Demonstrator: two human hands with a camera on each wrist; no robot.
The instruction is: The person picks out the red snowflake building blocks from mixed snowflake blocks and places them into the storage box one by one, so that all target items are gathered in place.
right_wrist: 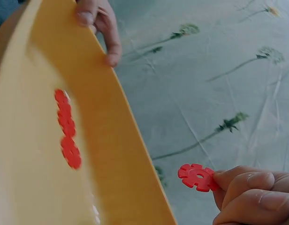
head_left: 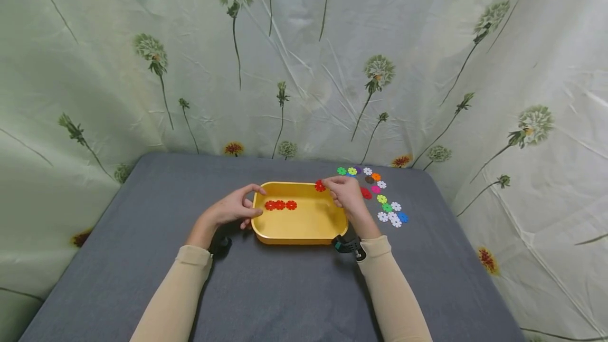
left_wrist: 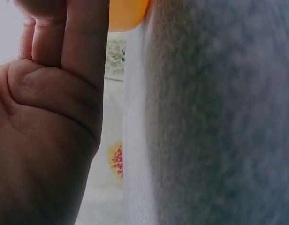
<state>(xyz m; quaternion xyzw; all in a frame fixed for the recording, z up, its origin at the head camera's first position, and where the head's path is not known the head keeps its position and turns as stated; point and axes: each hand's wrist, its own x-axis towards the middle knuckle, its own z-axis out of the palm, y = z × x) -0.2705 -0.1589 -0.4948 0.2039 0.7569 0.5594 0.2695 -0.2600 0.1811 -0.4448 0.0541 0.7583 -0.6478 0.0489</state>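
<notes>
pinching a red disc (right_wrist: 193, 180) by its edge, the right hand (head_left: 348, 194) arches over the yellow tray (head_left: 304, 224) at its far right! the disc juts left from the fingertips, flat face to the wrist camera; left hand (head_left: 231, 206) grips the tray's left end, three red discs (head_left: 280, 205) inside lined left to right.

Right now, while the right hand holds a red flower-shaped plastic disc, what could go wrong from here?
The red flower-shaped plastic disc is pinched by its edge in the right hand, so it could slip. It appears near the far rim of the yellow rectangular tray, so a drop might miss the inside. The left hand holds the tray's left end; a jerk could disturb the three red flower-shaped discs inside.
</notes>
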